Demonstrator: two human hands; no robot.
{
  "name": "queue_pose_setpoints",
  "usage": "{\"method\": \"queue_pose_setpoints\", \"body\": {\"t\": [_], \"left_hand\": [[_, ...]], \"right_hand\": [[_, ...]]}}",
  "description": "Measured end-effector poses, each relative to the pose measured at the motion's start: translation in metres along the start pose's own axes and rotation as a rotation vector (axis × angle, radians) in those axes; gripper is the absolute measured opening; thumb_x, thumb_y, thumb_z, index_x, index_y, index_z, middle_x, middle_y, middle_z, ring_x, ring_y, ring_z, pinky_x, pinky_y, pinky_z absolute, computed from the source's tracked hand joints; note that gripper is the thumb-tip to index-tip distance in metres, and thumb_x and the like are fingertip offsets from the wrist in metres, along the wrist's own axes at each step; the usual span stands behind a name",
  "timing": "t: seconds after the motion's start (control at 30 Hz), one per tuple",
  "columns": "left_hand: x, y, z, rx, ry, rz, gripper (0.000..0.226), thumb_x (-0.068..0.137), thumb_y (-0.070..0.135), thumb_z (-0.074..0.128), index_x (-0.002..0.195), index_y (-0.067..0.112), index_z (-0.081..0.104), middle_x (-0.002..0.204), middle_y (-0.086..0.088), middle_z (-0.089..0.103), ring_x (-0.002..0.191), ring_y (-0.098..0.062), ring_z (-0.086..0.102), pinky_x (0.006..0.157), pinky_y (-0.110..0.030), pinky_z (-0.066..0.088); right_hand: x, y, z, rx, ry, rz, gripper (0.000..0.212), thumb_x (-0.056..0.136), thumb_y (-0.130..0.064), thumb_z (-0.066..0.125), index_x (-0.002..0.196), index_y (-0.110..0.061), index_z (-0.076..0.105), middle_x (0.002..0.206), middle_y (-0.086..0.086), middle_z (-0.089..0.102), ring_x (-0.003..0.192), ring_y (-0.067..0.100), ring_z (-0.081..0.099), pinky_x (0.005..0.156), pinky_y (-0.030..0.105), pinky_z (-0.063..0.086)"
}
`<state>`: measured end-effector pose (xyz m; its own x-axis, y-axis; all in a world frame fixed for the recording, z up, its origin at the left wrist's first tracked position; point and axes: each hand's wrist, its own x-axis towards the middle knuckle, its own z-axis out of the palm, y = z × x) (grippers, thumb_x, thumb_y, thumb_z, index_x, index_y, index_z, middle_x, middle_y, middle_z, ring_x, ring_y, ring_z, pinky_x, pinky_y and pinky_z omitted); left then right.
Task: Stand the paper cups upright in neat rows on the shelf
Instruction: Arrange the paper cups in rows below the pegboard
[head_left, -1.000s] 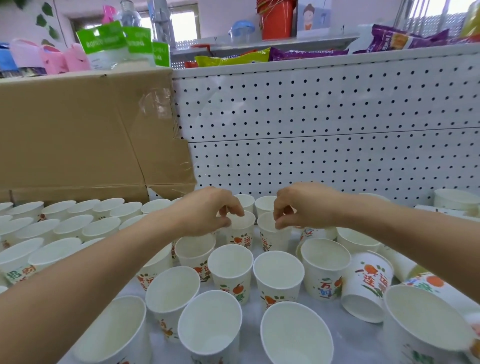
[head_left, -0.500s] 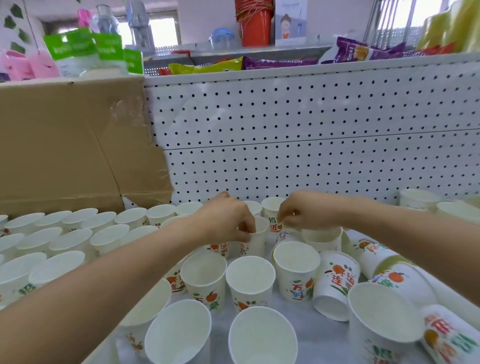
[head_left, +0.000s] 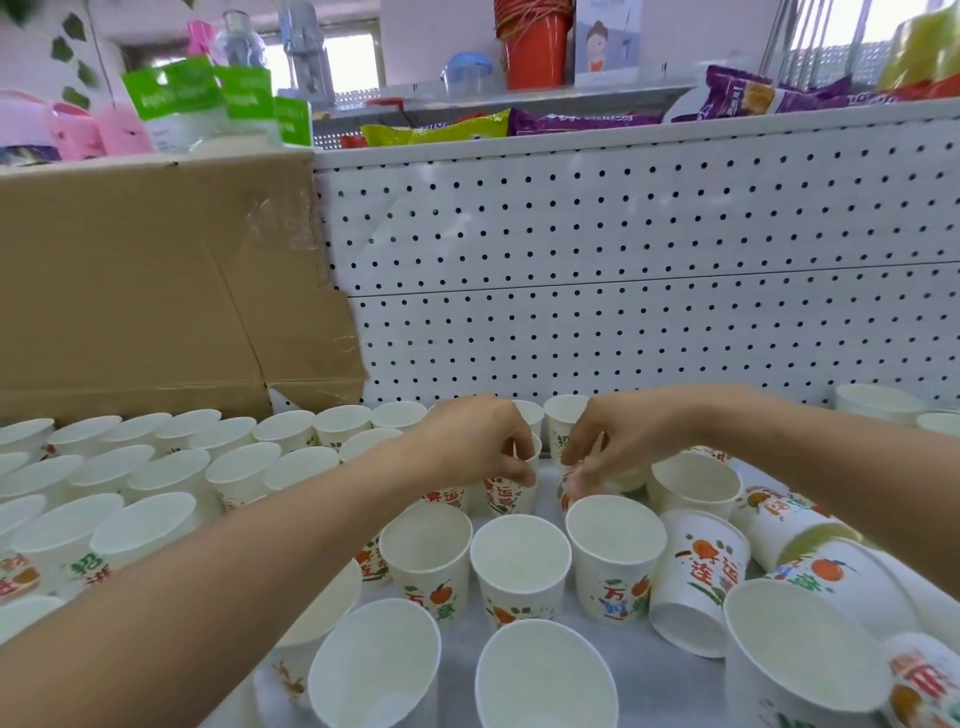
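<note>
- The cups (head_left: 519, 566) are thin white paper, tapered, with rolled rims and printed oranges and red-green characters; they stand on a pale, smooth shelf (head_left: 670, 675) backed by a white pegboard (head_left: 623, 249).
- A taped brown box (head_left: 145, 280) sits at the shelf's back left, behind tight upright rows of cups.
- Near the right edge the cups are loose: one upside-down cup (head_left: 698, 577) stands on its rim, and others lie tipped beside it.
- Since half a second ago your hands have drawn closer together near the back of the shelf, and the view has shifted a little.
- Your left hand (head_left: 472, 441) is curled, fingers pinching the rim of one back cup (head_left: 511, 488).
- Your right hand (head_left: 618, 441) is curled with fingertips down beside it, over another cup; you cannot tell whether it grips it.
- Three upright cups stand just in front of both hands.
</note>
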<state>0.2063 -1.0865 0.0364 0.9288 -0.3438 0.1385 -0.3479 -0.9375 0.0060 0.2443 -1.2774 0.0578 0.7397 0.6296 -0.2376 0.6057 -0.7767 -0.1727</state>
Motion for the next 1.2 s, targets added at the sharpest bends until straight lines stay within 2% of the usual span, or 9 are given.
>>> {"method": "queue_pose_setpoints", "body": {"t": [0.17, 0.27, 0.37, 0.47, 0.67, 0.77, 0.87, 1.03, 1.2], "left_hand": [[-0.006, 0.003, -0.007, -0.074, 0.115, -0.003, 0.027, 0.089, 0.051, 0.060, 0.103, 0.030, 0.070, 0.091, 0.015, 0.067, 0.083, -0.007, 0.060, 0.076, -0.035, 0.054], [-0.020, 0.005, -0.016, -0.281, 0.155, 0.056, 0.029, 0.093, 0.045, 0.055, 0.095, 0.022, 0.072, 0.083, 0.006, 0.068, 0.073, -0.010, 0.059, 0.071, -0.035, 0.053], [-0.042, 0.007, -0.024, -0.464, -0.027, 0.065, 0.035, 0.092, 0.047, 0.057, 0.091, 0.017, 0.074, 0.084, -0.005, 0.070, 0.061, -0.005, 0.050, 0.057, -0.017, 0.041], [-0.055, 0.006, -0.023, -0.467, -0.202, 0.041, 0.027, 0.089, 0.045, 0.062, 0.101, 0.026, 0.076, 0.091, 0.013, 0.073, 0.078, 0.002, 0.062, 0.067, -0.011, 0.044], [-0.048, 0.009, -0.020, -0.447, -0.141, 0.021, 0.021, 0.091, 0.035, 0.064, 0.100, 0.021, 0.077, 0.090, 0.012, 0.074, 0.068, 0.008, 0.059, 0.059, -0.004, 0.039], [-0.035, 0.009, -0.021, -0.203, -0.033, 0.083, 0.024, 0.092, 0.032, 0.064, 0.115, 0.030, 0.070, 0.109, 0.015, 0.069, 0.093, 0.005, 0.057, 0.080, -0.013, 0.043], [-0.019, 0.005, -0.011, 0.130, -0.039, 0.122, 0.044, 0.090, 0.035, 0.063, 0.133, 0.039, 0.052, 0.134, 0.015, 0.054, 0.121, -0.007, 0.047, 0.100, -0.029, 0.035], [-0.006, -0.002, 0.000, 0.080, -0.090, 0.033, 0.050, 0.086, 0.044, 0.065, 0.133, 0.037, 0.053, 0.134, 0.010, 0.055, 0.118, -0.016, 0.051, 0.099, -0.039, 0.042], [-0.007, -0.003, -0.001, 0.057, -0.082, 0.034, 0.046, 0.088, 0.043, 0.064, 0.132, 0.037, 0.054, 0.134, 0.013, 0.055, 0.120, -0.014, 0.050, 0.101, -0.037, 0.041]], "right_hand": [[-0.005, 0.002, -0.007, 0.027, 0.046, -0.084, 0.025, 0.088, -0.043, 0.064, 0.112, -0.037, 0.068, 0.100, -0.025, 0.062, 0.100, 0.006, 0.059, 0.091, 0.029, 0.049], [-0.011, 0.005, -0.009, 0.062, 0.094, -0.149, 0.016, 0.090, -0.043, 0.059, 0.101, -0.042, 0.070, 0.098, -0.020, 0.066, 0.093, 0.007, 0.062, 0.089, 0.037, 0.052], [-0.025, 0.007, -0.009, 0.069, 0.098, -0.183, 0.021, 0.089, -0.053, 0.055, 0.100, -0.041, 0.070, 0.099, -0.014, 0.069, 0.093, 0.013, 0.063, 0.089, 0.042, 0.051], [-0.036, 0.005, -0.005, 0.076, 0.024, -0.201, 0.021, 0.091, -0.049, 0.055, 0.100, -0.039, 0.071, 0.098, -0.013, 0.070, 0.089, 0.011, 0.064, 0.087, 0.038, 0.053], [-0.037, 0.004, -0.003, 0.135, 0.000, -0.215, 0.015, 0.092, -0.034, 0.061, 0.094, -0.030, 0.075, 0.084, -0.007, 0.072, 0.077, 0.013, 0.065, 0.073, 0.026, 0.055], [-0.032, 0.008, -0.005, 0.083, 0.137, -0.191, 0.011, 0.088, -0.027, 0.066, 0.092, -0.033, 0.074, 0.082, -0.010, 0.070, 0.072, 0.005, 0.061, 0.071, 0.024, 0.052], [-0.027, 0.007, -0.001, -0.032, 0.109, -0.142, 0.020, 0.086, -0.029, 0.068, 0.104, -0.037, 0.070, 0.098, -0.015, 0.066, 0.088, 0.003, 0.059, 0.080, 0.024, 0.050], [-0.017, 0.005, 0.009, -0.041, 0.043, -0.114, 0.030, 0.087, -0.039, 0.067, 0.116, -0.036, 0.067, 0.108, -0.019, 0.061, 0.094, 0.002, 0.056, 0.074, 0.017, 0.043], [0.000, 0.010, 0.006, -0.185, 0.292, -0.093, 0.016, 0.089, -0.032, 0.064, 0.102, -0.026, 0.071, 0.094, -0.009, 0.068, 0.081, 0.011, 0.060, 0.076, 0.031, 0.054]]}}
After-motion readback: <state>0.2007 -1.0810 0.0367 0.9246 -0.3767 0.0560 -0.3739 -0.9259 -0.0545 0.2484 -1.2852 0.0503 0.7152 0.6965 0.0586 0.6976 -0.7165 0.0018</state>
